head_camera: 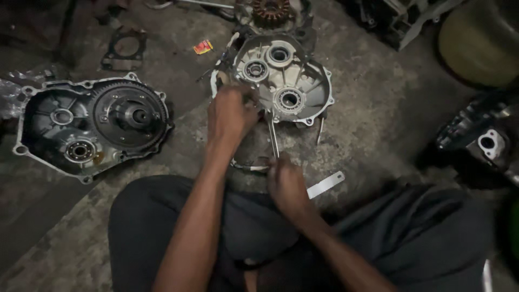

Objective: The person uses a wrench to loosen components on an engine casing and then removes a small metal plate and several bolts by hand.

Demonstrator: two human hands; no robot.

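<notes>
A silver engine crankcase half (294,75) with three round bearings lies on the floor ahead of me. My left hand (231,112) rests on its near left edge, fingers curled against the rim. My right hand (286,184) is closed around the lower end of a thin metal tool (272,135), whose tip reaches up to the case's lower edge. Whether the left hand holds anything is hidden by its own fingers. My dark-trousered knees fill the bottom of the view.
Another crankcase half (59,124) with a large black gear (130,114) lies at the left. A gasket (125,50), a small red packet (203,47), a stator (268,10), a flat metal strip (326,185) and an engine part (478,138) surround me.
</notes>
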